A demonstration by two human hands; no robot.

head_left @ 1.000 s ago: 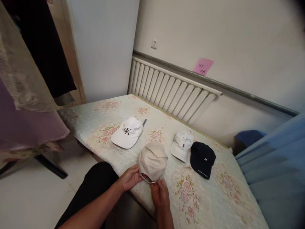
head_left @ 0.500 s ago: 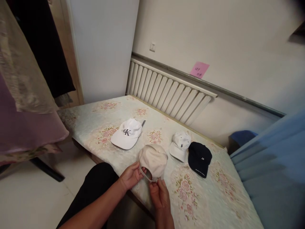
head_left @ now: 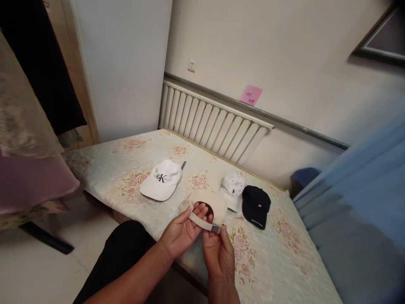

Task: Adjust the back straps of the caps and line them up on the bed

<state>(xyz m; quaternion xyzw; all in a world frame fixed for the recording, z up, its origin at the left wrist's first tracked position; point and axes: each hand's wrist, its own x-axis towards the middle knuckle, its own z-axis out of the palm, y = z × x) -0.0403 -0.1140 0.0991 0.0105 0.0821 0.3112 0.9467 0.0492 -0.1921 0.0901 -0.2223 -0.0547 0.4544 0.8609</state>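
Between my hands is a beige baseball cap [head_left: 218, 204], its back opening and strap turned toward me. My left hand [head_left: 182, 232] grips the strap's left side, with its fingers reaching under the strap into the opening. At the strap's right end, by a small buckle, my right hand [head_left: 218, 249] pinches the cap. A white cap with black letters [head_left: 161, 179] lies to the left on the bed. Beyond the beige cap, to the right, a smaller white cap [head_left: 233, 188] lies against a dark navy cap [head_left: 256, 207].
A flowered sheet covers the bed [head_left: 268, 266]. Along its far side runs a white radiator [head_left: 209, 120], below a pink note [head_left: 251, 95]. A blue curtain [head_left: 357, 211] hangs at the right. Clothes [head_left: 34, 126] hang at the left.
The beige cap has been tipped so its strap and opening now face me. My left fingers have moved in under the strap. The view has shifted slightly right.
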